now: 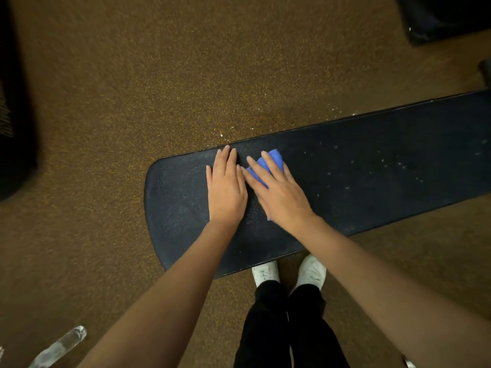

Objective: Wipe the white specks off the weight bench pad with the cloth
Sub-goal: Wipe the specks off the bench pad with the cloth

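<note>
- Right hand flat, fingers spread, pressing the cloth on the pad.
- Left hand flat beside it, grip holding nothing.
- Specks lie to my right along the pad's long axis, so right hand's nearer.

- The right hand is pressing a blue cloth flat on the dark bench pad.
- The left hand is resting flat beside it.
- White specks are lying to the right.
</note>
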Demonstrator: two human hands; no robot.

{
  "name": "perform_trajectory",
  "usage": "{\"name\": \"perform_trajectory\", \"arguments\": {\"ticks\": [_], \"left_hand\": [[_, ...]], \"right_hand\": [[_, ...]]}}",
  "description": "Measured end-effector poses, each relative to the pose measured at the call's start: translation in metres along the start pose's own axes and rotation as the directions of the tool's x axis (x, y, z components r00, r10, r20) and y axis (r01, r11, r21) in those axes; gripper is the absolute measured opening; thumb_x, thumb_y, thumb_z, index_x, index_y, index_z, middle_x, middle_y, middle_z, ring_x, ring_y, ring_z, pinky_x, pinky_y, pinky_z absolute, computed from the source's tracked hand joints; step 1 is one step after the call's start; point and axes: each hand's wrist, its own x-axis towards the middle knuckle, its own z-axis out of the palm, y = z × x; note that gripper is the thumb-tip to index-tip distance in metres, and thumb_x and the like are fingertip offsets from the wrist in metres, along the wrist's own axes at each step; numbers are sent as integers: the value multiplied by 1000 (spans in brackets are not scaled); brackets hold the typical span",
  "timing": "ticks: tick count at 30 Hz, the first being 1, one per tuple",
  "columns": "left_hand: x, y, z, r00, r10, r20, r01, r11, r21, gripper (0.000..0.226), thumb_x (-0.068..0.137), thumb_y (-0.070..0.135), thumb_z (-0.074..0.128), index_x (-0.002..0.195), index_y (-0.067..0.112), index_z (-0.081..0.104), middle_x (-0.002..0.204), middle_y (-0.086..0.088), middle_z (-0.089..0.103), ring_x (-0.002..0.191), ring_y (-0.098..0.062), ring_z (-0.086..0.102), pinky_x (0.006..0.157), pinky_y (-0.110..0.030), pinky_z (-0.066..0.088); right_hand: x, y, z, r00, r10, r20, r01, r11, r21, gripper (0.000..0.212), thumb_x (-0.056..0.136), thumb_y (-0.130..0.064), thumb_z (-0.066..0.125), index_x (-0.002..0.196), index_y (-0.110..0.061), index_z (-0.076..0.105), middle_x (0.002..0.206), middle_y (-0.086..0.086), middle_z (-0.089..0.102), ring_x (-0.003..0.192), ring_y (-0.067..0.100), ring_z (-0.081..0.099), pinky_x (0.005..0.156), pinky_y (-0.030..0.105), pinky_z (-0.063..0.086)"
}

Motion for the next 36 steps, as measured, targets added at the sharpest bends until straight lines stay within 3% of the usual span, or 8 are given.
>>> {"name": "perform_trajectory", "arguments": {"ticks": [3, 10, 17, 22, 24, 26, 31, 36], "left_hand": [[-2, 3, 2, 1000, 1, -9, -1, 1000, 11, 50, 94, 23, 21, 138, 4, 38, 148, -10, 32, 140, -23, 22, 114, -45, 11], [-8, 9, 6, 1000, -25, -14, 25, 1000, 16, 45, 98, 19, 25, 140, 5, 35, 149, -11, 30, 141, -23, 19, 114, -41, 7], [-19, 23, 13, 998, 58, 8, -58, 998, -17, 61, 92, 33, 10, 139, 4, 36, 147, -11, 34, 140, -22, 23, 114, -42, 12], [-17, 35, 20, 993, 99, 61, -96, 995, -35, 51, 97, 25, 17, 140, 4, 34, 148, -11, 32, 140, -22, 21, 116, -42, 13], [-15, 39, 23, 992, 105, 64, -104, 994, -24, 55, 95, 29, 13, 140, 4, 34, 148, -11, 33, 140, -22, 21, 116, -42, 12], [-15, 41, 26, 992, 108, 67, -110, 994, 19, 61, 91, 31, 10, 139, 4, 36, 148, -11, 33, 140, -23, 21, 115, -42, 10], [-17, 41, 29, 988, 122, 94, -128, 990, 60, 56, 87, 18, 22, 142, 11, 33, 150, -12, 29, 142, -26, 17, 114, -47, 8], [-18, 42, 27, 983, 143, 118, -153, 985, 83, 52, 91, 6, 39, 142, 14, 33, 152, -11, 25, 143, -26, 11, 115, -45, 3]], "right_hand": [[16, 24, -7, 999, 47, 14, -47, 999, -2, 66, 74, -5, 70, 136, -13, 47, 144, 12, 42, 134, 40, 33, 99, 59, 38], [-5, 36, -11, 889, 441, -122, -443, 896, 9, 51, 85, -7, 58, 134, -9, 46, 146, 14, 38, 136, 43, 28, 99, 61, 36], [2, 42, -5, 993, 109, -46, -110, 994, -14, 58, 74, -7, 72, 129, -10, 54, 141, 13, 47, 131, 41, 38, 93, 59, 42], [2, 81, -21, 895, 432, -114, -435, 900, -3, 45, 90, -9, 46, 134, -8, 46, 146, 15, 38, 135, 43, 28, 98, 63, 37], [-12, 67, -20, 825, 544, -153, -551, 835, -3, 49, 89, -7, 48, 137, -8, 42, 148, 16, 34, 137, 43, 24, 102, 62, 33], [-21, 45, -14, 834, 530, -150, -535, 845, 7, 56, 83, -4, 58, 137, -8, 43, 148, 15, 35, 137, 44, 25, 102, 62, 32], [-24, 53, -16, 969, 246, -28, -247, 968, -35, 63, 77, -5, 67, 136, -10, 45, 147, 13, 37, 136, 41, 28, 99, 60, 35], [-31, 68, -30, 844, 531, -74, -533, 846, -8, 58, 85, -4, 61, 139, -8, 40, 149, 14, 33, 138, 42, 22, 104, 59, 30]]}}
